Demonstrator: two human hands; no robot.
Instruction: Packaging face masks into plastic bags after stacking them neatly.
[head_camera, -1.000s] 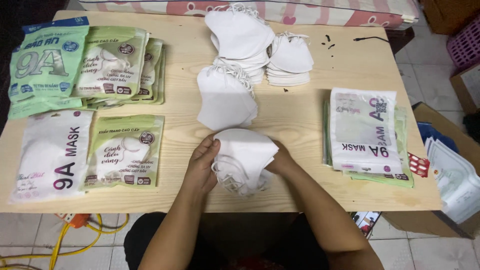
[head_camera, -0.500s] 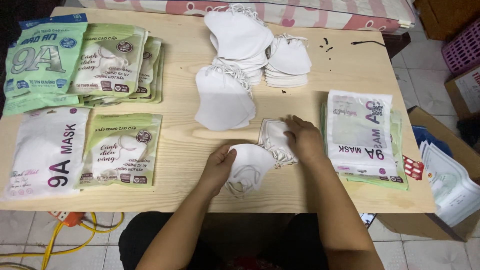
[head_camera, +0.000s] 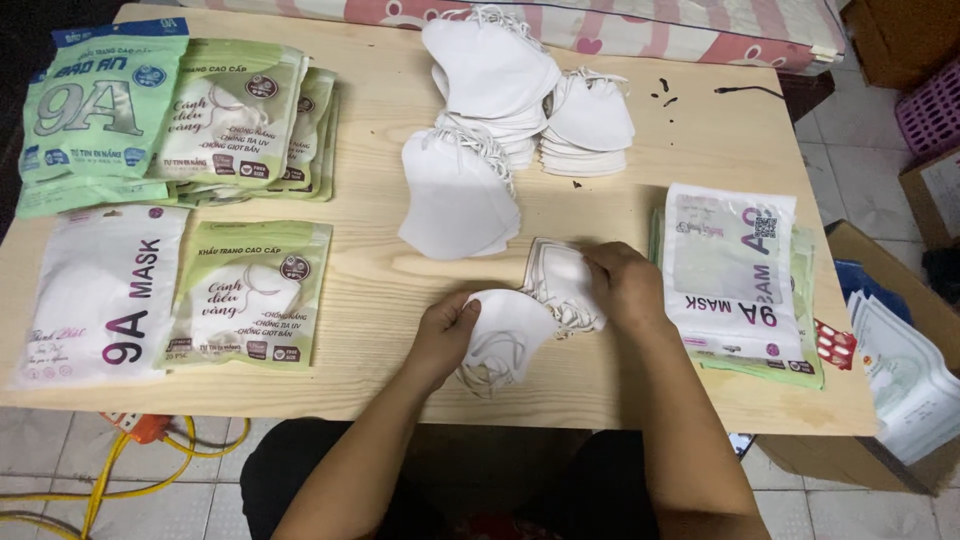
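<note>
While the left hand pinches one white mask, the right hand grips another (folded) mask — both on the table.

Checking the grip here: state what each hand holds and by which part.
Left hand grips a folded white mask at its left edge. Right hand presses a second white mask by its right side against the table.

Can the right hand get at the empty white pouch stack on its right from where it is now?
Probably yes: the right hand rests on a folded white mask beside the pouch stack, with only bare wooden table between them.
</note>
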